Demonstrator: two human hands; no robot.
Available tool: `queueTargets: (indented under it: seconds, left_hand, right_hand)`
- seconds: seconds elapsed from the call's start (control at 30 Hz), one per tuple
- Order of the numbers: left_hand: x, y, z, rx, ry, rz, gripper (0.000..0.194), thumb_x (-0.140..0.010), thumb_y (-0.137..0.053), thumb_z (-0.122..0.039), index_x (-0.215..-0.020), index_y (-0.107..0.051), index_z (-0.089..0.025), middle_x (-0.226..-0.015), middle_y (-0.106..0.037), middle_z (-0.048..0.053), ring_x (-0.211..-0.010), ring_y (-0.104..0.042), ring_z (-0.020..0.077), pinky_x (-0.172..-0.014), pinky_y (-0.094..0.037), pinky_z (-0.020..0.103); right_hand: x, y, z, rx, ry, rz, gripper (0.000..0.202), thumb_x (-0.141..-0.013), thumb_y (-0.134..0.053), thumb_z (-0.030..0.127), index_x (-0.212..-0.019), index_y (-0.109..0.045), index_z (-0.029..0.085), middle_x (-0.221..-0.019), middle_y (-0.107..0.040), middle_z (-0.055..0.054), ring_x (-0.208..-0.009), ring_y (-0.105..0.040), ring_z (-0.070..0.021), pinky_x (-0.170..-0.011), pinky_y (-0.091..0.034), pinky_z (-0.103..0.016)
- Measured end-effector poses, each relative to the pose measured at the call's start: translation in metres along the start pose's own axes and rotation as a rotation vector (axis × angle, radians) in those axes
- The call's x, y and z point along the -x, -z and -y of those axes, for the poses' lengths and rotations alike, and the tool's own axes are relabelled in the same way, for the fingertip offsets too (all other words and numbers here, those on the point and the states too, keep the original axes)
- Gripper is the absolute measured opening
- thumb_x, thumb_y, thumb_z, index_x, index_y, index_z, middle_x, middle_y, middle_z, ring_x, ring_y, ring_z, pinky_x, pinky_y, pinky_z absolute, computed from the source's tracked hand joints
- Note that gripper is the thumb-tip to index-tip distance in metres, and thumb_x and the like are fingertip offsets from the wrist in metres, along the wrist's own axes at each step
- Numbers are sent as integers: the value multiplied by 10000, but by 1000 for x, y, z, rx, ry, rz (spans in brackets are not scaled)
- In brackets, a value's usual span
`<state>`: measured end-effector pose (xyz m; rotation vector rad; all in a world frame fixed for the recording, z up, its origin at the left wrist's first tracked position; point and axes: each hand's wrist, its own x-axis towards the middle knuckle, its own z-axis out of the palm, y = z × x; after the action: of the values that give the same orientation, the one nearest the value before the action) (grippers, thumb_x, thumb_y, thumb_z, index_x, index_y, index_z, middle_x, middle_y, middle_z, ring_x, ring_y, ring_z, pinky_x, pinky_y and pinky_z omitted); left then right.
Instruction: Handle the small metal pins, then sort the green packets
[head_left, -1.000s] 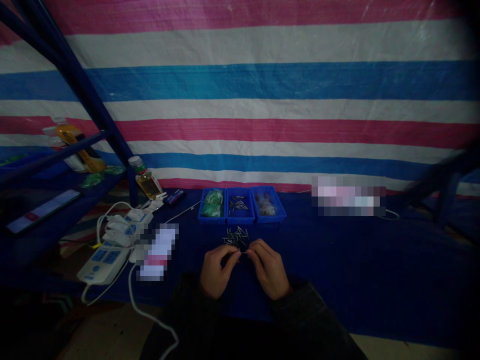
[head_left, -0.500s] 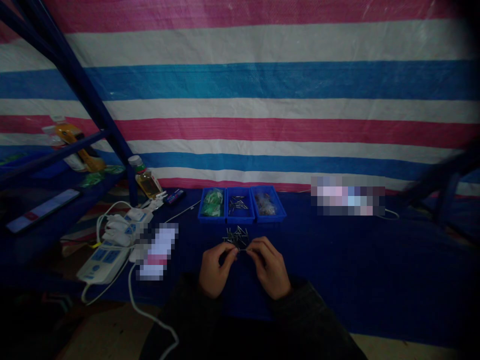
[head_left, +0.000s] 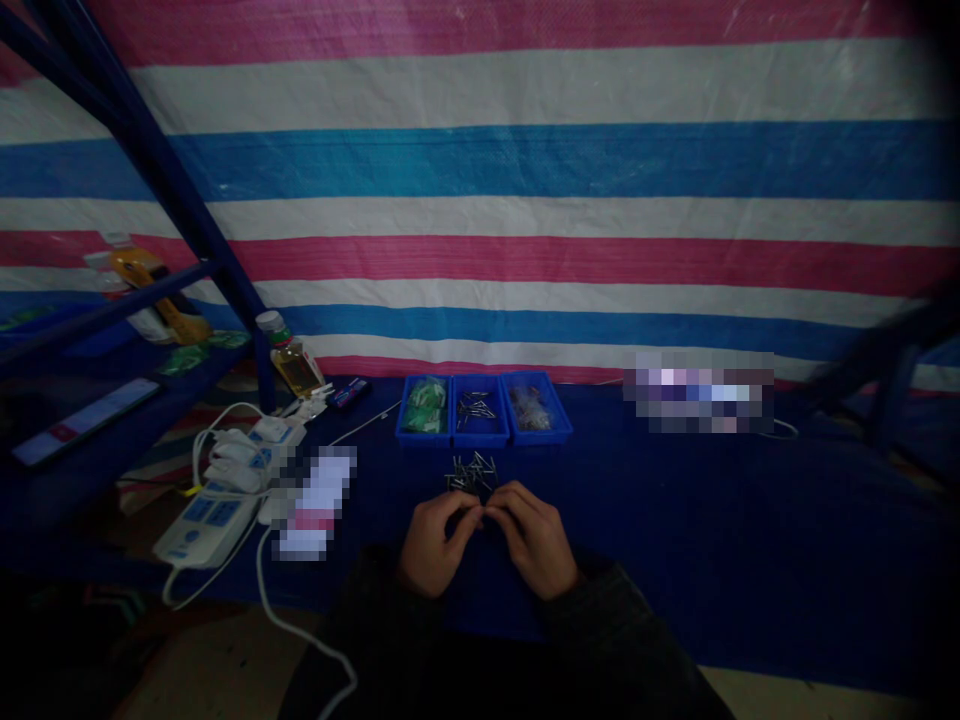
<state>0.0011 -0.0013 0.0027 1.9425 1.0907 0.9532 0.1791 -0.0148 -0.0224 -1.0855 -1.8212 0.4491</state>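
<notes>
Near end: dark sleeves (head_left: 619,610), then left hand (head_left: 437,545) and right hand (head_left: 536,540), tips nearly meeting at the blue table (head_left: 712,560). I read both as pinching one slim metal piece, but the fingertips hide nearly all of it, so can't confirm which part. White cable (head_left: 304,632) runs near the left sleeve; could snag if that arm swings out. Metal pins (head_left: 472,472) sit heaped just beyond the fingers; a careless knuckle could scatter them. Light is dim, so if a weak pinch drops the piece into that heap, I'd lose track of it. Farther: left tray (head_left: 424,440) has green packets (head_left: 427,405), middle tray (head_left: 481,440) more pins, right tray (head_left: 541,438) clear plastic bits (head_left: 534,410); packed side by side, so a sloppy toss could mix parts. Striped tarp (head_left: 480,220) behind
</notes>
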Motion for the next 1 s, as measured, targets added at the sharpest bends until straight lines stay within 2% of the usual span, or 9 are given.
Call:
queueTargets:
  seconds: [0.17, 0.5, 1.0]
  left_hand:
    - [0, -1, 0, -11, 0, -37, 210, -980, -572, -258, -841, -711, -183, -810, -740, 38, -778, -689, 177, -762, -498, 269]
    - [-2, -1, -1, 20, 58, -146, 212, -976, -588, -295, -848, -720, -190, -782, -747, 23, -747, -689, 174, -737, -500, 257]
    - [-2, 0, -3, 36, 76, -157, 185, -975, -601, -272, -860, -716, -185, -774, -734, 14, -735, -694, 164, -728, -495, 252]
  right_hand:
    - [0, 0, -1, 40, -31, 26, 254, -1034, -461, 188, -826, -602, 221, -789, -633, -28, -717, -636, -169, -705, -507, -282]
    - [-1, 0, -3, 22, -35, -91, 159, -1013, -489, 180, -973, -635, 227, -931, -666, -60, -834, -672, -196, -760, -552, -307]
    - [0, 1, -6, 17, -56, -153, 164, -1007, -521, 179, -991, -675, 234, -969, -691, -64, -885, -692, -209, -801, -562, -335]
